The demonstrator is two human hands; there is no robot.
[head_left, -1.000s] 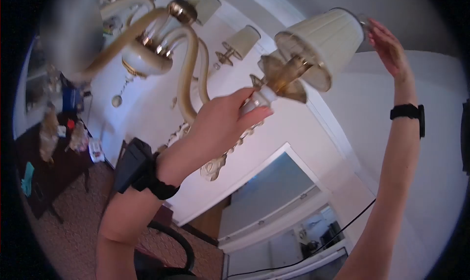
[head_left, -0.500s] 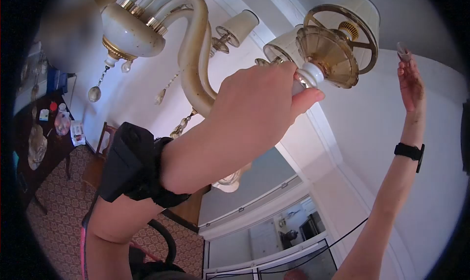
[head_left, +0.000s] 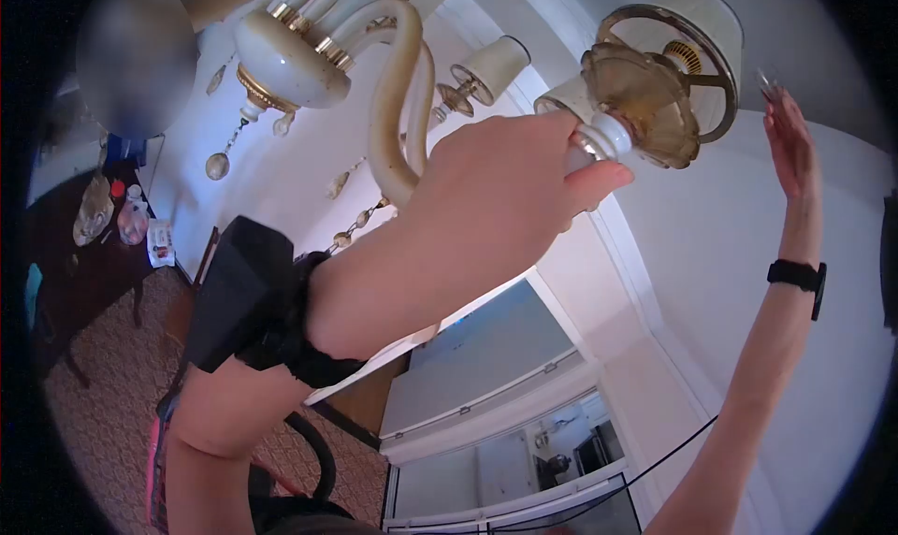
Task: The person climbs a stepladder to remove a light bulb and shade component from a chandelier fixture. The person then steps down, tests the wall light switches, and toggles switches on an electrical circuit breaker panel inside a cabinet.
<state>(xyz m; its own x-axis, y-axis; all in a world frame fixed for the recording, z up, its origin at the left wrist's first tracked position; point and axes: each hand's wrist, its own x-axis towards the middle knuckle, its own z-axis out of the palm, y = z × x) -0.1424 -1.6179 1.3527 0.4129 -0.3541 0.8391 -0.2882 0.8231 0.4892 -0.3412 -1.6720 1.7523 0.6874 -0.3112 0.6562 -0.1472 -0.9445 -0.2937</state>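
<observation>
My left hand [head_left: 524,175] is wrapped round the end of a cream chandelier arm [head_left: 397,114], right below its white and silver collar [head_left: 603,138]. Above the collar sit a scalloped amber glass dish [head_left: 645,100] and a fabric lampshade [head_left: 706,30] on a metal ring frame. Raised at the right, my right hand [head_left: 791,147] pinches a small clear piece [head_left: 768,80] at its fingertips, apart from the chandelier; its exact kind is too small to make out. The chandelier's glossy white body [head_left: 290,58] hangs at upper left, with bead strings beneath.
More shaded lamps [head_left: 491,69] hang behind. At lower left a dark table [head_left: 56,264] bears a pink-filled bottle [head_left: 133,219], a white packet [head_left: 161,243] and other items. A thin black cable [head_left: 669,457] crosses before the windows. A blurred round shape [head_left: 137,56] covers the upper left.
The chandelier appears farther right in view, and my left hand shifts slightly right with its arm. My right hand has turned more edge-on, still with the clear piece at its fingertips.
</observation>
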